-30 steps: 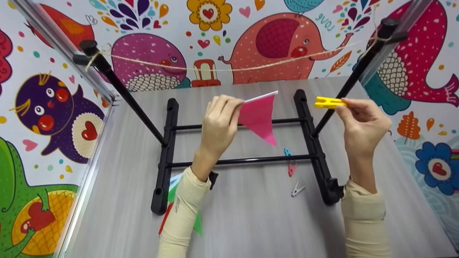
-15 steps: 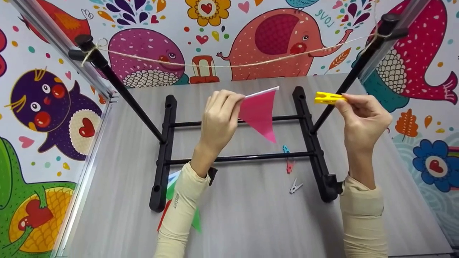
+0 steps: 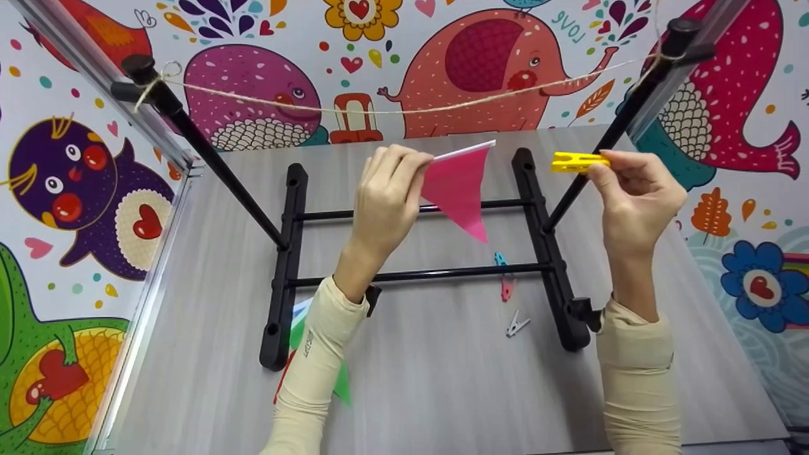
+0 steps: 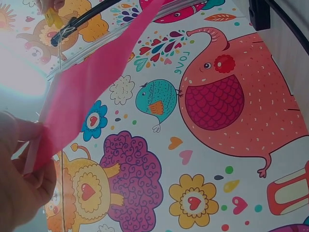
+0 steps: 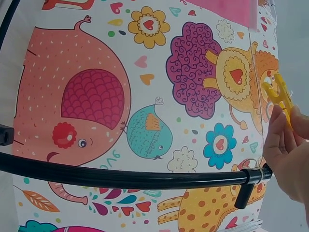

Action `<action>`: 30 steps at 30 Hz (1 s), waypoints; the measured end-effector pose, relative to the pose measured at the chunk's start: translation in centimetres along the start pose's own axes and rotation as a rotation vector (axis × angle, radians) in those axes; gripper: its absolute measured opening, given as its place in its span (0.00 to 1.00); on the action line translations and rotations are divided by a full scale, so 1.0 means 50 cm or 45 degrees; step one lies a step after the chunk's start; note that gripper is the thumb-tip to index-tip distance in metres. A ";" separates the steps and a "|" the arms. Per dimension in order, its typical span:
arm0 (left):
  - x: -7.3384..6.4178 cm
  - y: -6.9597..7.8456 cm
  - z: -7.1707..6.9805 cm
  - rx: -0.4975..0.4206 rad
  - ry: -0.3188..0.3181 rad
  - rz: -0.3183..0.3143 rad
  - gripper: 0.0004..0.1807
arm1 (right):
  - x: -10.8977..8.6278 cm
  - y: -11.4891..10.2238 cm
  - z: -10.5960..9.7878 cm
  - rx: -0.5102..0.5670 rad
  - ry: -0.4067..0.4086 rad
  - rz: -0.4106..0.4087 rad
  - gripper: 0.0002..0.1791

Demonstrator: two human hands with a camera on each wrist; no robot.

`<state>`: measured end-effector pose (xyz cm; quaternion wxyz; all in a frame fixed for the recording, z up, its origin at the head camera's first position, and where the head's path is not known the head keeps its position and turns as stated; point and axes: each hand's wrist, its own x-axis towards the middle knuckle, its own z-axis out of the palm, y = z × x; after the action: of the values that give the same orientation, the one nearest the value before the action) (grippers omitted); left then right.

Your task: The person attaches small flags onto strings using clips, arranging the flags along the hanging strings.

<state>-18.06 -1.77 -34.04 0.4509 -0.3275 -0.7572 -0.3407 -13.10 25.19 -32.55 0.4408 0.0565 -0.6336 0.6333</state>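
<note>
My left hand (image 3: 389,202) pinches a pink triangular flag (image 3: 460,189) by the left end of its white-edged top, and the flag's point hangs down. In the left wrist view thumb and fingers grip the white edge of the flag (image 4: 82,101). My right hand (image 3: 638,202) holds a yellow clothespin (image 3: 578,162) between thumb and fingertips, its jaws toward the left. The right wrist view shows the clothespin (image 5: 279,94) too. Above and beyond both hands, a thin twine (image 3: 404,112) sags between two black posts, tied near their tops.
A black frame (image 3: 294,253) with crossbars stands on the grey wood-grain table (image 3: 430,379). Blue, red and grey clothespins (image 3: 517,324) lie near its right side. Beneath my left forearm lie more flags, one of them green (image 3: 342,384). Cartoon-printed walls (image 3: 360,38) surround the table.
Both hands rise slightly in the head view with the pink flag and the yellow clothespin, while the background also shifts slightly upward. Both grips stay the same.
</note>
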 end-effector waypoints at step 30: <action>0.038 0.001 0.011 -0.050 0.037 0.040 0.06 | 0.022 0.018 0.002 -0.107 -0.040 -0.040 0.07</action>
<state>-18.97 -0.95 -32.50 0.4607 -0.3431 -0.7386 -0.3529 -14.38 25.79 -32.50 0.4428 0.0577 -0.6655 0.5981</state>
